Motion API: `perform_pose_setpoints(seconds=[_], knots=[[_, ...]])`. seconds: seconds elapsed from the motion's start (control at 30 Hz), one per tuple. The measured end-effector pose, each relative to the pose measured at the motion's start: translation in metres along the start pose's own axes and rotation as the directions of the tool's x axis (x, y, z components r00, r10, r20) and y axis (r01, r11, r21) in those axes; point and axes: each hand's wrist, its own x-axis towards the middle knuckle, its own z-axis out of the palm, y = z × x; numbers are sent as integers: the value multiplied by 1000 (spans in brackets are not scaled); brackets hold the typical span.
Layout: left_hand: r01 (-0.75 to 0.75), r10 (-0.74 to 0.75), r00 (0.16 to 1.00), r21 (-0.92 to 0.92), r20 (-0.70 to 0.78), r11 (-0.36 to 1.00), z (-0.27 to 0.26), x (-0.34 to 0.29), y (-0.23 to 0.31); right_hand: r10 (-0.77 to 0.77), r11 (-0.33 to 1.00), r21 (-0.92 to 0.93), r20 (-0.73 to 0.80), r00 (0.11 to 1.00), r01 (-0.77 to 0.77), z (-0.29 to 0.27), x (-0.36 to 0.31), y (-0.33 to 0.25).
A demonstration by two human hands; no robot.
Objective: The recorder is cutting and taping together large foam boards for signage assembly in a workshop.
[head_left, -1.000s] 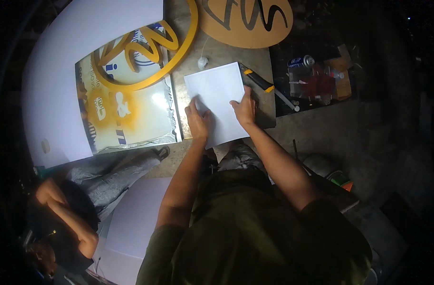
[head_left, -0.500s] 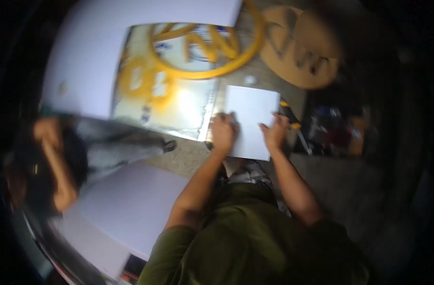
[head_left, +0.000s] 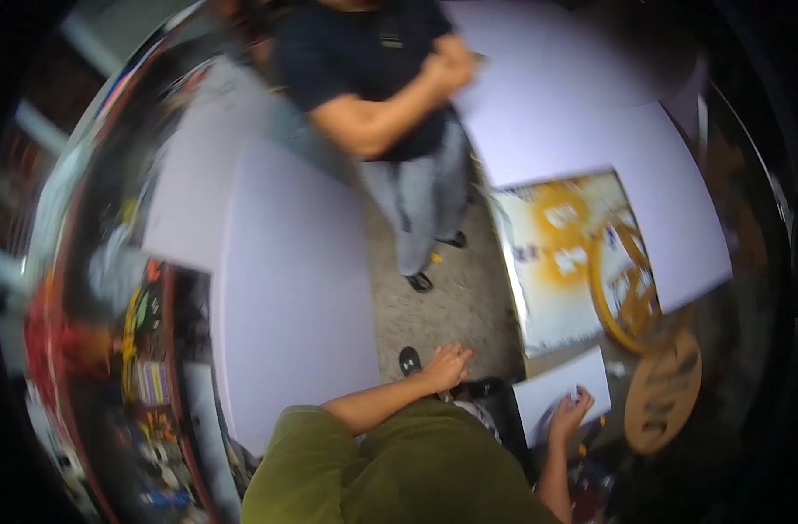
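Head view, 1 entry per item. Left grip [head_left: 447, 368]: empty, fingers extended and slightly spread, held above the floor [head_left: 434, 319] in front of your body, apart from the sheet. Right grip [head_left: 572, 412]: partly spread, fingers bent, set over the right part of the white sheet [head_left: 532, 403]; you cannot tell whether the fingertips press on it. White sheet: flat on the tabletop [head_left: 554, 356], to your right. Yellow and black tool [head_left: 593, 434]: blurred, just beside the sheet and your right wrist. Tan oval disc [head_left: 641, 419]: dark curved strokes, right of the sheet. Yellow ring [head_left: 598, 301]: curved shape inside, lying partly over a metallic panel [head_left: 543, 314] with 2 yellow-sprayed patches. White boards: 1 large at left [head_left: 298, 306], 1 at upper right [head_left: 547, 122]. Other person [head_left: 359, 61]: dark shirt, grey trousers, forearms raised, standing between the boards.
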Motion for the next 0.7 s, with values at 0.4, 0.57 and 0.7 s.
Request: perform_pose_setpoints(seconds=[0.4, 0.57, 0.7], knots=[[313, -368, 909, -261, -198, 913, -75, -103, -157, -420, 902, 323, 502, 756, 286, 167, -46, -194], [381, -540, 768, -432, -343, 817, -96, -144, -199, -540, 841, 370, 627, 562, 394, 204, -62, -237], [413, -643, 658, -525, -393, 744, -92, -183, -218, -523, 827, 325, 742, 419, 458, 233, -48, -258]])
